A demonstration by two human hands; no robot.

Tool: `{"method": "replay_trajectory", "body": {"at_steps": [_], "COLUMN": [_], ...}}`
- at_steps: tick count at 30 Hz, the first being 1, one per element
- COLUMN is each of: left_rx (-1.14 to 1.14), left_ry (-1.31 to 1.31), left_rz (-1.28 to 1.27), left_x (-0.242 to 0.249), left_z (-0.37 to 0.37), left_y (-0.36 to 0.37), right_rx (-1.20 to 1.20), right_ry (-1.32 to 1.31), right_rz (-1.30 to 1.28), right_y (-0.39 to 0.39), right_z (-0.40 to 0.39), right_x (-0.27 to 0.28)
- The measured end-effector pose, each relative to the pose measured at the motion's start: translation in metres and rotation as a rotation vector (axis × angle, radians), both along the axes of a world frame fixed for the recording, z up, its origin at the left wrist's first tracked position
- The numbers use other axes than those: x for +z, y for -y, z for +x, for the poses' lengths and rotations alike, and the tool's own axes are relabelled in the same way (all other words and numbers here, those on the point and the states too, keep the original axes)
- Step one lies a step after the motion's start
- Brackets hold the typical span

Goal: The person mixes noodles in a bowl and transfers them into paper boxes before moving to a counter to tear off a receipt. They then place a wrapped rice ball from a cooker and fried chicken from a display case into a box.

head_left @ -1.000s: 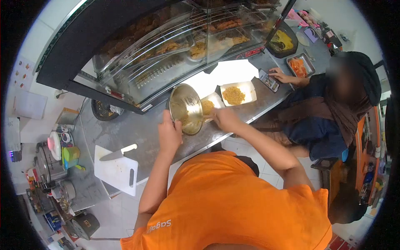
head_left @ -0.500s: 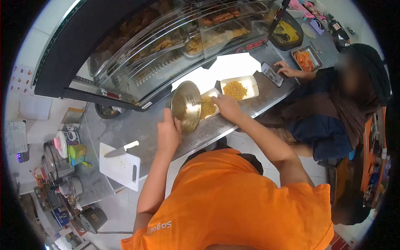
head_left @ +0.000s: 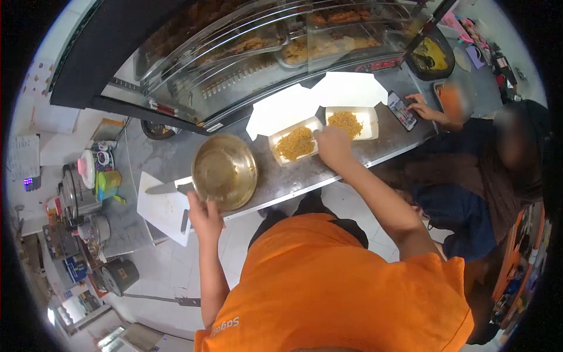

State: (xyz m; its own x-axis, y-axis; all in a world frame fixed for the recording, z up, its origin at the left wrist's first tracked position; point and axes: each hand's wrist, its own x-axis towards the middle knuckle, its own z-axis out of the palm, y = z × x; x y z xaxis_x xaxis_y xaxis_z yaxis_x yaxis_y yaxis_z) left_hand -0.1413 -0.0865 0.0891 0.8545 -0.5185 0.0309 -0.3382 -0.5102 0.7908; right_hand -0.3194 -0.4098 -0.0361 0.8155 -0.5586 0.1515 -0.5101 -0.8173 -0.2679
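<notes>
My left hand (head_left: 205, 220) is at the lower left rim of a wide metal bowl (head_left: 224, 170), its fingers closed at the edge. The bowl's inside shows only a few food bits. My right hand (head_left: 334, 148) is closed between two white paper food boxes, fingertips down at the right side of the nearer one. What it holds is hidden. Yellow-brown noodles (head_left: 295, 144) lie in the nearer box (head_left: 277, 154). More noodles (head_left: 346, 123) fill part of the second box (head_left: 370, 126). Both lids stand open toward the display case.
A glass display case (head_left: 252, 64) with fried food runs along the back. Left of the bowl, a knife (head_left: 161, 188) lies on a white cutting board (head_left: 161, 211). At right, another person's hand (head_left: 423, 108) is by a phone (head_left: 402, 111). A black tub (head_left: 430, 56) holds yellow food.
The bowl has moved left, away from the boxes, and is tipped back so its inside faces up. My right hand has shifted slightly right in the view.
</notes>
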Motion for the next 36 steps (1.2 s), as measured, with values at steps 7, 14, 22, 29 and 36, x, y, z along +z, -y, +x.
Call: {"method": "replay_trajectory", "body": {"at_steps": [7, 14, 22, 29, 36], "left_rx": [0.291, 0.502, 0.532, 0.566, 0.608], "left_ry": [-0.328, -0.466, -0.531, -0.539, -0.544], "left_rz": [-0.177, -0.329, -0.395, -0.352, -0.417], "left_x": [-0.024, -0.05, -0.082, -0.099, -0.071], "left_z": [-0.025, -0.034, -0.037, -0.024, -0.005], "left_y": [-0.092, -0.229, -0.402, -0.455, -0.436], "right_rx": [-0.056, -0.274, -0.316, -0.785, -0.557], "right_ry": [-0.006, 0.077, -0.176, 0.234, 0.034], "right_rz": [-0.142, -0.186, -0.075, 0.26, 0.158], "right_y": [-0.03, -0.077, -0.134, -0.124, -0.153], "right_z": [-0.034, -0.028, 0.054, 0.047, 0.062], "right_x": [0.018, 0.024, -0.017, -0.073, -0.026]}}
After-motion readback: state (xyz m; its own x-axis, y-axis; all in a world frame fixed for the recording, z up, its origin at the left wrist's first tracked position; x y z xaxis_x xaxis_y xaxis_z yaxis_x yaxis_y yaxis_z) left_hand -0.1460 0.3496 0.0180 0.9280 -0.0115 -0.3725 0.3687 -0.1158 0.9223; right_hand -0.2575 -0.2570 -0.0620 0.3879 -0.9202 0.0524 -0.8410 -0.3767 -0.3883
